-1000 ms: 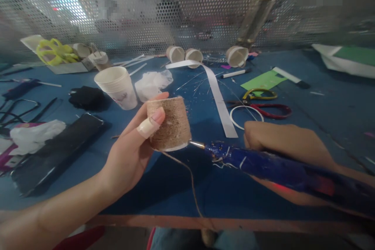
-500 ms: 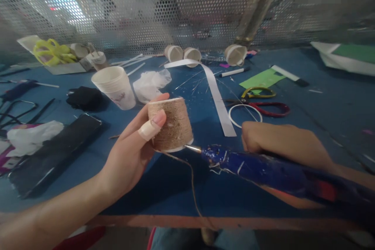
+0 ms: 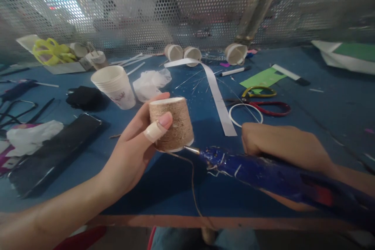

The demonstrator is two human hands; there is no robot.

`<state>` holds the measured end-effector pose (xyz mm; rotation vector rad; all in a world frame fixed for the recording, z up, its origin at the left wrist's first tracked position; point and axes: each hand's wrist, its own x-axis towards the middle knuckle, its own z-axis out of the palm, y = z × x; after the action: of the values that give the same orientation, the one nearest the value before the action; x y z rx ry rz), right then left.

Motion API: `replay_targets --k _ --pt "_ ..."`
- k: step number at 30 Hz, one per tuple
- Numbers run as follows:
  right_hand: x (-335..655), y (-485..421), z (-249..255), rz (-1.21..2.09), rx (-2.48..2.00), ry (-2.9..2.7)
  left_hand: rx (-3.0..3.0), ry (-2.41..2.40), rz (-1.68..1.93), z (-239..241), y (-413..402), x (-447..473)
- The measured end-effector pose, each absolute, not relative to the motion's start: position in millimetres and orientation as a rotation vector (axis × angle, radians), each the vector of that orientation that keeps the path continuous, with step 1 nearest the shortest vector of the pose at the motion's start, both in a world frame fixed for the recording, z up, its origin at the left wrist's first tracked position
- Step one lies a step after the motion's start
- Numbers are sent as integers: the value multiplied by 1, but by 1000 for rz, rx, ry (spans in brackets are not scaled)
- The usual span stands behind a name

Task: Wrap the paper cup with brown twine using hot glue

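My left hand (image 3: 134, 144), with a plaster on its thumb, is closed around a paper cup (image 3: 177, 127) wrapped in brown twine. White shows at the cup's top rim and along its lower edge. From the bottom of the cup a loose strand of twine (image 3: 192, 181) runs down over the table's front edge to a small ball. My right hand (image 3: 281, 150) grips a blue hot glue gun (image 3: 252, 170); part of its fingers is hidden behind the gun. The metal nozzle (image 3: 191, 149) points left and meets or nearly meets the cup's lower edge.
Scissors (image 3: 272, 107), a white ring (image 3: 234, 119) and a paper strip (image 3: 216, 101) lie beyond my right hand. Stacked paper cups (image 3: 115, 88), a plastic bag (image 3: 150, 86) and a black case (image 3: 55, 156) are left. Several twine-wrapped cups lie before the perforated metal screen (image 3: 193, 4).
The wrapped cup has turned slightly in my left hand, and my thumb has shifted a little to the right across it. The glue gun stays almost in place.
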<state>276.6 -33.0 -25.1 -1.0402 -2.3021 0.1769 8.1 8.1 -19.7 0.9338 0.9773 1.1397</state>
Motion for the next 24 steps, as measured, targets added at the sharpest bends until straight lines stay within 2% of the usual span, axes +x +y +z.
replay_targets --k 24 --pt "280 -30 -25 112 -1047 -2374 1033 962 1141 -23 10 9"
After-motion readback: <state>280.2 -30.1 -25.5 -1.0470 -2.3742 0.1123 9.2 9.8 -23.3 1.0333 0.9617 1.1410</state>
